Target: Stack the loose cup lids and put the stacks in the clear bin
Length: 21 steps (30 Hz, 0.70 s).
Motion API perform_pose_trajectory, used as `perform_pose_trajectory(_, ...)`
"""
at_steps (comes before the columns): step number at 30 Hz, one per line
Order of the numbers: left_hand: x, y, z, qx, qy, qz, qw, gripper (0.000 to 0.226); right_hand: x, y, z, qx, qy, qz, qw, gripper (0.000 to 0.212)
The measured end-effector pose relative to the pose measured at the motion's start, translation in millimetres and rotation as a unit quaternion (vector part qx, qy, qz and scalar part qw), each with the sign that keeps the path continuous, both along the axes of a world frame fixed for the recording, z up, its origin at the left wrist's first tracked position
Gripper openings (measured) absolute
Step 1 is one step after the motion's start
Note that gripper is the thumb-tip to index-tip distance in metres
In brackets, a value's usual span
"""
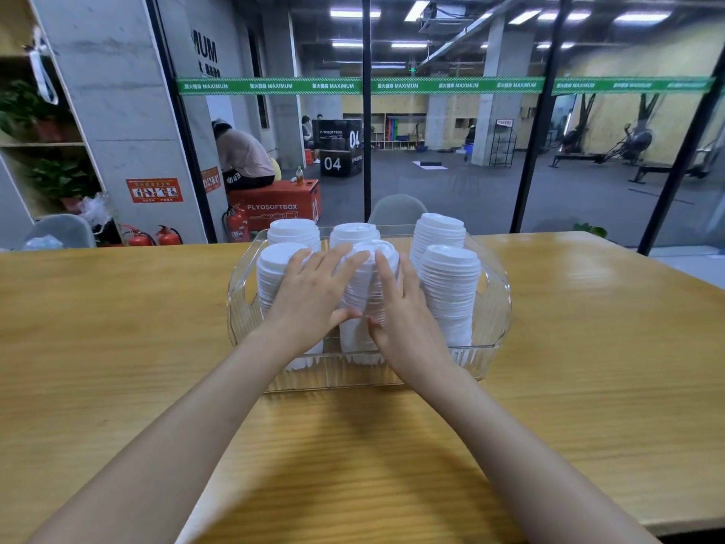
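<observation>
- Clear bin [495,308] sits in the middle of the wooden surface [588,327]. It's see-through ribbed plastic with a handle cutout on each end.
- It holds six stacks of white cup lids, all standing upright, three along the back and three along the front.
- Back row: back-left stack [294,231], back-middle stack [354,232], back-right stack [439,229]. All three poke up above the rim.
- Front row: front-left stack [272,268], front-middle stack [363,296], front-right stack [451,284]. The front-right one stands just beside the back-right one; can't tell if they touch.
- Can't spot any loose lids lying on the surface, so what I can see of them is in the bin.
- Both forearms reach in from the near edge and meet at the front-middle stack.
- Left hand [314,296] lies against that stack's left side, fingers straight and fanned up toward its top lid, thumb across the front. Grip is released, just flat contact.
- Right hand [404,320] is pressed to the stack's right side, fingers straight and pointing up, thumb near the other thumb. Also not clenched, so the stack is sandwiched between two flat hands.
- The left hand partly covers the front-left stack.
</observation>
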<state>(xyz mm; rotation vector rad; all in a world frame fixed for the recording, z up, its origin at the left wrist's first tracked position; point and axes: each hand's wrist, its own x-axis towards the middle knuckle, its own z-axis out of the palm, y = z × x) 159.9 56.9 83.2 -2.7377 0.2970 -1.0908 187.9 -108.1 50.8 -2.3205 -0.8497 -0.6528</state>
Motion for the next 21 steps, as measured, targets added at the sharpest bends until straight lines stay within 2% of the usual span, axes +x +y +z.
perform_pose_trajectory(5,-2.0,-1.7,2.2,-0.019,0.0,0.001,1.0,0.082,2.8,2.7,2.0,0.044,0.009,0.03,0.999,0.097)
perform_pose_trajectory(11,-0.2,-4.0,0.8,-0.016,-0.001,0.004,1.0,0.081,8.3,0.6,1.8,0.04,0.01,0.036,0.998,0.093)
perform_pose_trajectory(13,-3.4,-6.1,-1.0,-0.006,-0.038,-0.004,0.999,0.082,3.0,-3.5,-3.2,0.05,-0.007,0.049,0.998,0.091)
perform_pose_trajectory(16,-15.4,-8.6,-10.1,-0.02,-0.093,-0.018,0.995,0.072,-5.0,-13.9,-14.7,0.055,-0.053,0.061,0.995,0.087)
perform_pose_trajectory(21,-46.4,-6.5,-36.3,-0.063,-0.072,-0.003,0.995,0.052,-19.2,-31.9,-32.4,0.009,-0.122,0.046,0.991,0.065)
